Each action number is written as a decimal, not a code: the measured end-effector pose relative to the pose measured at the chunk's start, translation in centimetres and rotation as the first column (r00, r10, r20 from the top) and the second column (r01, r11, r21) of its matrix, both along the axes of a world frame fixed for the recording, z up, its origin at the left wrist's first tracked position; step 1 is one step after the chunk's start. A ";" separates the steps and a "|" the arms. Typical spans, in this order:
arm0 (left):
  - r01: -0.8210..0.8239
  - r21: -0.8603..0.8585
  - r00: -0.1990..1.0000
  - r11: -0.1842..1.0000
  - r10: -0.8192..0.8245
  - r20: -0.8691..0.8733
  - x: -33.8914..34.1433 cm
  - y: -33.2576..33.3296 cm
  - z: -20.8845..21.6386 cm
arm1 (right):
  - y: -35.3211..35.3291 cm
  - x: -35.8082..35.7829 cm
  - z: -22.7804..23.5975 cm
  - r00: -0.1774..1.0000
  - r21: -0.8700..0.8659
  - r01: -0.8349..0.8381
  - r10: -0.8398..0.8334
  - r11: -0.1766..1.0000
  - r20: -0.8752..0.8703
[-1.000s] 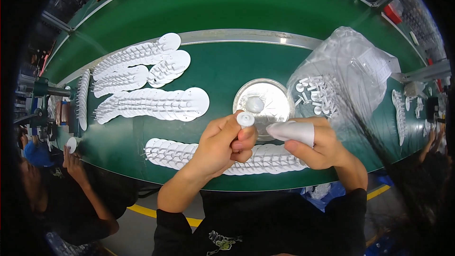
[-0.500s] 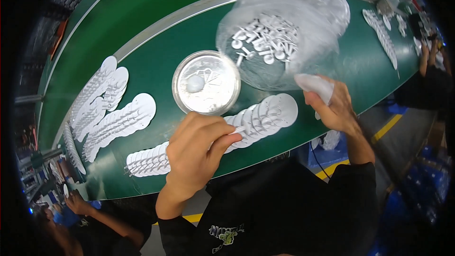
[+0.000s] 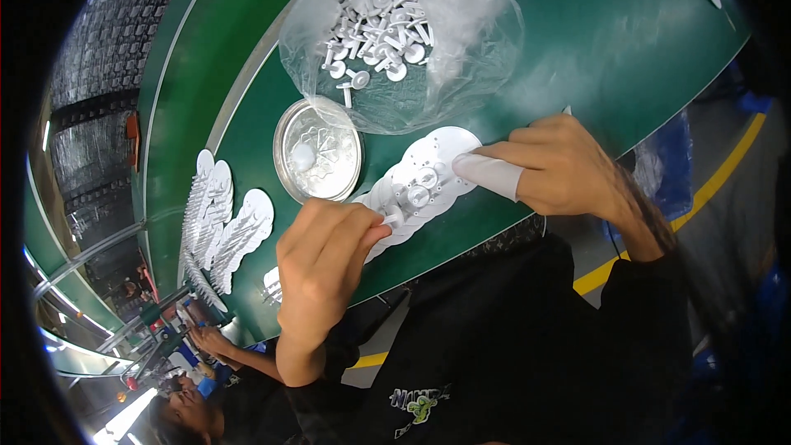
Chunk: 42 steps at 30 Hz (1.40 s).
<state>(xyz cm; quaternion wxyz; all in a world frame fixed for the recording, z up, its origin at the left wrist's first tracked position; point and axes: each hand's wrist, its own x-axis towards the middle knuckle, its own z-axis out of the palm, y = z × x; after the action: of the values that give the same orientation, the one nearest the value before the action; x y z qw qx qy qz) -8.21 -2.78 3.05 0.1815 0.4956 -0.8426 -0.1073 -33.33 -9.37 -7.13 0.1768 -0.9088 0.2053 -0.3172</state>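
**White peg (image 3: 395,218) pinched in your left hand (image 3: 321,259), at a row of discs (image 3: 445,148)**

Your left hand is at 8 o'clock, its thumb and fingertips squeezed together on the small white peg. The peg sits at the centre, in front of the row; whether it touches the discs, you cannot tell from this view. The overlapping white discs run slantwise from 8 o'clock to between 1 and 2, passing partly behind your left hand. Two round white caps (image 3: 418,196) stand on them, side by side.

Your right hand (image 3: 560,165) is between 2 and 3 o'clock. A finger in a pale cover (image 3: 492,177) reaches to the edge of the end disc; whether that hand grips the disc is hidden.

At 10 o'clock is a round, shiny metal dish (image 3: 328,180) holding a pale lump (image 3: 303,156). At 12 o'clock lies a clear plastic bag (image 3: 478,41) with many loose white pegs (image 3: 383,37) in it. More stacked discs (image 3: 257,210) rest at 9 o'clock. All this is on a green table (image 3: 577,41). Between 7 and 8 o'clock, another person's hand (image 3: 210,342) is at the table's far left end.
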 end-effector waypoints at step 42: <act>-0.335 0.091 0.934 0.938 0.318 0.165 2.5 -9.4 -4.1 | -0.6 -1.0 1.5 0.976 0.698 -0.056 -0.108 0.714 0.189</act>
<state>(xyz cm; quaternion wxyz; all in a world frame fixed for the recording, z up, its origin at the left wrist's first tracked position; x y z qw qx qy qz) -5.76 -12.14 -1.03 0.1044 0.6452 -0.7517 -0.0881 -34.31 -10.00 -5.64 0.5241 -0.7313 0.3021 -0.3151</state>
